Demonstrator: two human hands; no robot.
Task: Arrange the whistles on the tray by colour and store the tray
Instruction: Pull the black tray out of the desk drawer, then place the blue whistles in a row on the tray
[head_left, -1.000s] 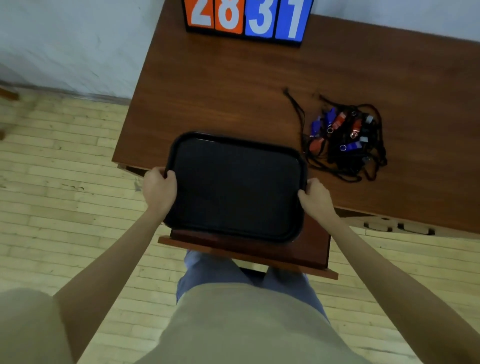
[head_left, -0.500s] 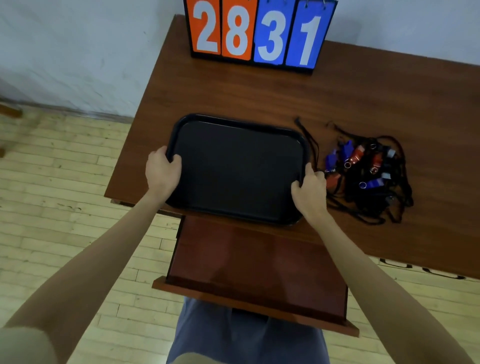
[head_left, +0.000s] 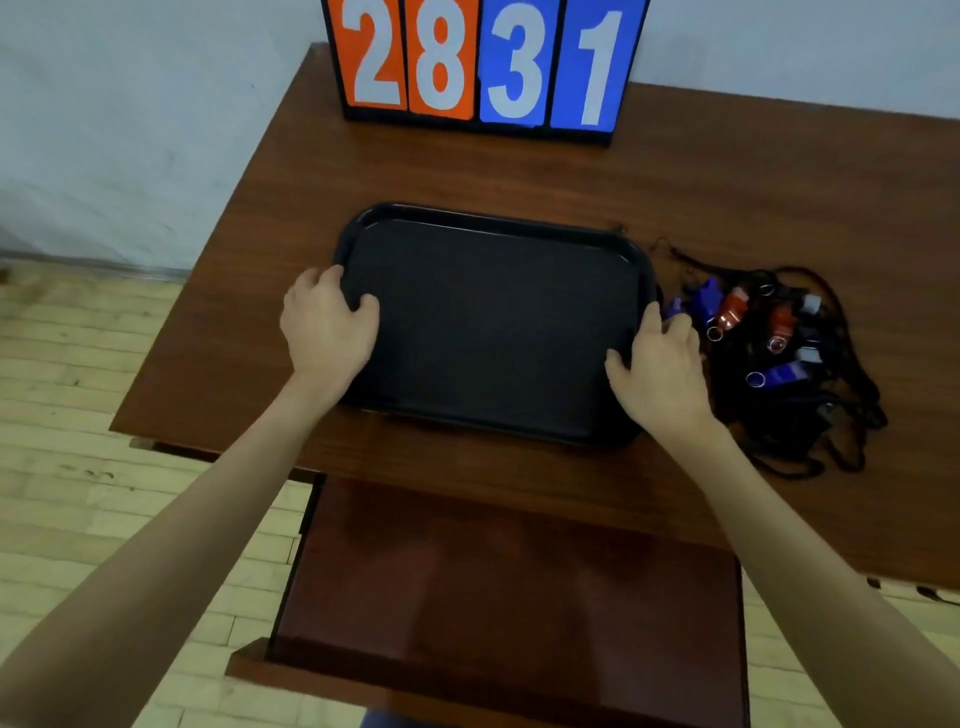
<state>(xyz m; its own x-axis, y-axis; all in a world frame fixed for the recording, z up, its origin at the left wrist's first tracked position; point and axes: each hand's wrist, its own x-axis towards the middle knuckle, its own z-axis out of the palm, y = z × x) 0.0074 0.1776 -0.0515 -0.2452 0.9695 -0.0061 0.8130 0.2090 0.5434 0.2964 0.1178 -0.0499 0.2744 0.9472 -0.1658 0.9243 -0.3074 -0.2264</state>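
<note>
A black rectangular tray (head_left: 493, 322) lies flat on the brown wooden table (head_left: 727, 197), with nothing on it. My left hand (head_left: 327, 327) grips its left rim, thumb over the edge. My right hand (head_left: 660, 369) holds its right rim near the front corner. Just right of the tray sits a tangled heap of whistles (head_left: 769, 343) on black cords: blue, red and black ones, some with metal rings. The heap touches or nearly touches my right hand.
A flip scoreboard (head_left: 483, 62) reading 2831 stands at the table's back edge. An open wooden drawer (head_left: 509, 587) juts out below the table's front edge. Pale plank floor lies to the left, and a white wall behind.
Both hands have carried the tray from above the drawer forward onto the table, and it now rests flat beside the whistles.
</note>
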